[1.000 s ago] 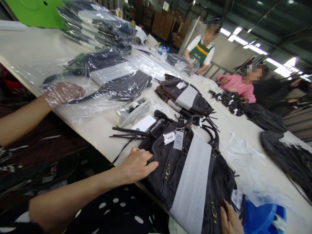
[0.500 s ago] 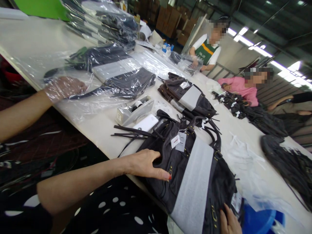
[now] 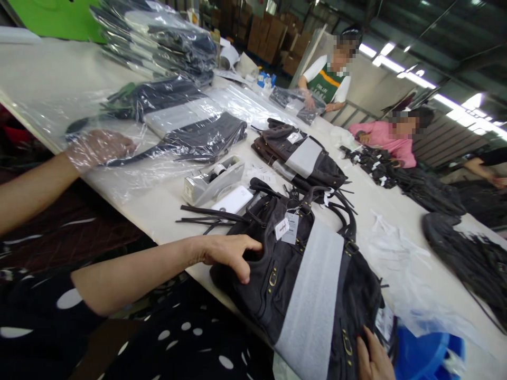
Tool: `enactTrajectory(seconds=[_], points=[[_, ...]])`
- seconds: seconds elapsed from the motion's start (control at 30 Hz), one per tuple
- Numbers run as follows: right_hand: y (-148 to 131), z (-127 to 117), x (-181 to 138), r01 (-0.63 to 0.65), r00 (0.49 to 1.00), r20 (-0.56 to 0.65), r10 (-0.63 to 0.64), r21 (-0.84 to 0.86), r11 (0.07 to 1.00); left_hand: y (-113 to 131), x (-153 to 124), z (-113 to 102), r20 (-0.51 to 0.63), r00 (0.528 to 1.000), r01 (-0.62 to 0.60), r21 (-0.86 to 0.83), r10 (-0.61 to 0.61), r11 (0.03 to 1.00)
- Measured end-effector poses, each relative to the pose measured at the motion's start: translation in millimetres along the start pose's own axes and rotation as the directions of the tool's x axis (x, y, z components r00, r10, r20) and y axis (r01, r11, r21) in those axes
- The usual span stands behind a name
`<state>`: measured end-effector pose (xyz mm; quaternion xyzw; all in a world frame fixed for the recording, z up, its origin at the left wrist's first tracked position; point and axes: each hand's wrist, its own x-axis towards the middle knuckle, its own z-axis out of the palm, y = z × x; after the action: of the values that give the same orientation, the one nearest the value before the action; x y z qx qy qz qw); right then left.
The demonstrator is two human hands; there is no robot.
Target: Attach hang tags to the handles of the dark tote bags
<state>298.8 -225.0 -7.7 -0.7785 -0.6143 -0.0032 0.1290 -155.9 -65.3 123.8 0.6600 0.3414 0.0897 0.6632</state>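
A dark handbag [image 3: 289,264] with buckled straps and a white paper band [image 3: 315,295] around it lies at the table's near edge. My left hand [image 3: 232,256] is at its left side, thumb on the outer leather and fingertips partly hidden in the side fold, gripping it. My right hand [image 3: 374,356] holds the bag's lower right edge, fingers on the front; the thumb is out of sight. Two paper tags [image 3: 287,228] hang near the handles [image 3: 344,211]. Dark tassel cords [image 3: 209,215] stick out to the left.
A co-worker's hand [image 3: 105,148] is inside clear plastic around another bag [image 3: 206,134]. Beyond my bag lie a tape dispenser [image 3: 214,179], a white phone-like object [image 3: 233,200] and stacked bags [image 3: 301,155]. A blue container [image 3: 425,351] stands lower right. Two people work across the table.
My left thumb has moved left, off the front buckle strap to the bag's side, uncovering the buckle. My right hand stays at the lower edge. The view has shifted slightly.
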Motion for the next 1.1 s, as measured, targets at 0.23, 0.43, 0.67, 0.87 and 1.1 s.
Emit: enactTrajectory(seconds=[0.23, 0.43, 0.67, 0.87, 1.1], points=[[-10.2, 1.2, -1.1, 0.012, 0.997, -0.076, -0.01, 0.022, 1.0, 5.0, -3.0, 6.1, -0.062, 0.998, 0.039, 0.341, -0.019, 0.939], [-3.8, 1.1, -0.9, -0.084, 0.996, 0.008, 0.084, 0.062, 0.995, 20.0, -1.5, 17.0, -0.141, 0.979, 0.204, 0.556, -0.151, 0.806], [-7.5, 3.3, -2.5, -0.148, 0.989, -0.008, 0.149, 0.101, 0.984, -14.5, 13.0, -4.7, 0.148, 0.978, 0.151, -0.033, -0.144, 0.988], [-1.9, -2.6, 2.2, -0.136, 0.989, 0.081, 0.127, 0.116, 0.984, -13.4, 10.6, -0.8, 0.157, 0.987, -0.03, -0.03, 0.035, 0.999], [-3.7, -9.2, 7.3, -0.094, 0.994, 0.062, 0.089, 0.092, 0.991, -19.8, 12.1, -5.1, 0.16, 0.984, -0.052, -0.159, 0.078, 0.986]])
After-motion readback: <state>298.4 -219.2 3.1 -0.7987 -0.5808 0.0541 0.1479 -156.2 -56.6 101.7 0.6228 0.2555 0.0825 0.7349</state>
